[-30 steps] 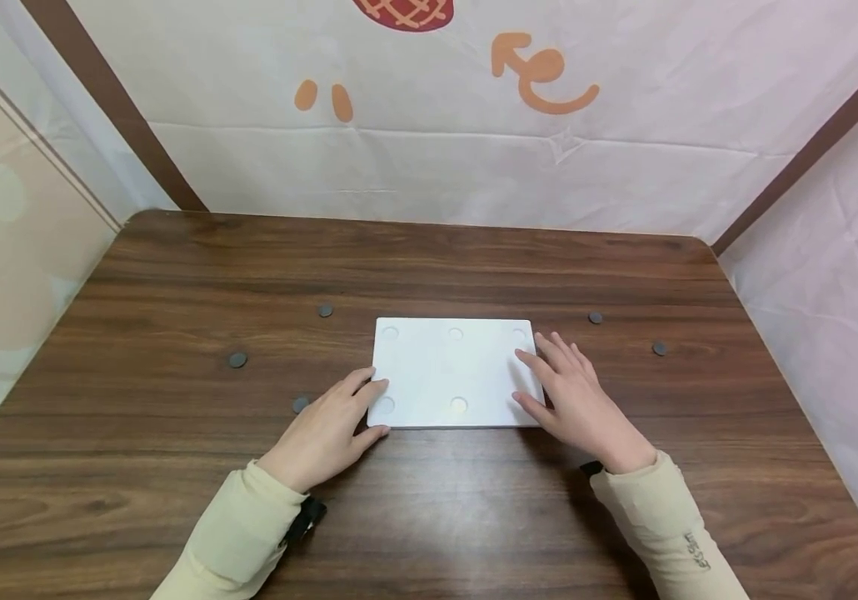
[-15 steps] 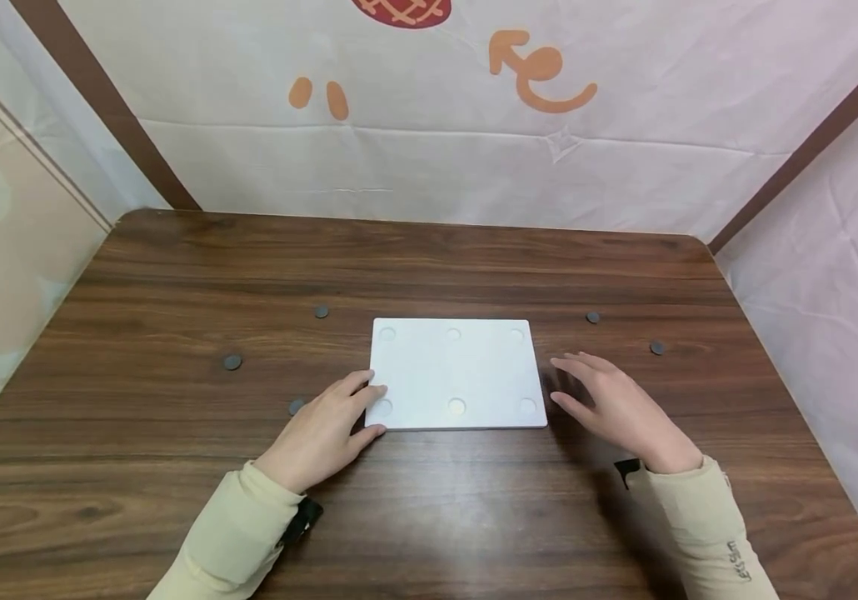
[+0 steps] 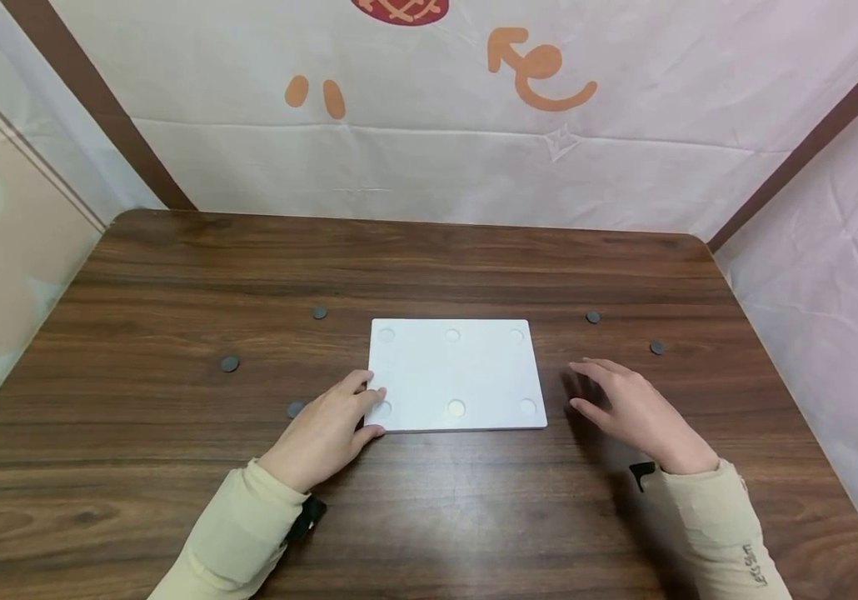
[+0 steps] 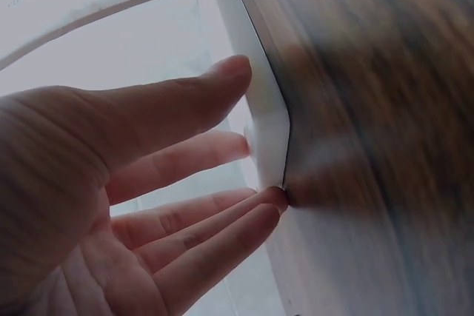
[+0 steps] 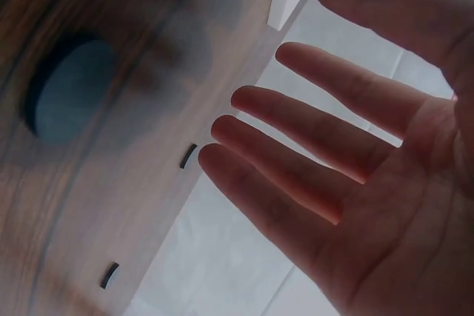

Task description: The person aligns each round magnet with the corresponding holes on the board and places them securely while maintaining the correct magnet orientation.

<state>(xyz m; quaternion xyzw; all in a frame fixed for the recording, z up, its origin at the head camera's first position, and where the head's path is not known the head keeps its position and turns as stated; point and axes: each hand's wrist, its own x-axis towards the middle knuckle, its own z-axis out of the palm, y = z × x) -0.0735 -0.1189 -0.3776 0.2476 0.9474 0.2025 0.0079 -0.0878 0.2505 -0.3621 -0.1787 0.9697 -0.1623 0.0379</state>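
A white rectangular board (image 3: 453,371) with shallow round recesses near its edges lies flat on the wooden table. My left hand (image 3: 326,433) rests at its near left corner, index finger on the top, thumb at the front edge. The left wrist view shows those fingers (image 4: 207,249) extended against the board's corner (image 4: 270,135). Right of the board, my right hand (image 3: 642,412) hovers over the table with nothing in it. A dark round disc (image 5: 72,90) lies close by that hand in the right wrist view; the head view hides it behind the hand.
More dark discs lie around: one (image 3: 320,312) behind the board's left side, one (image 3: 229,363) far left, one (image 3: 295,409) beside my left hand. On the right are a disc (image 3: 593,317) and another (image 3: 657,347). A printed cloth (image 3: 429,167) hangs behind the table.
My right hand has lifted away from the board's right side and moved right, uncovering the recess at the near right corner. The left hand stays on the board.
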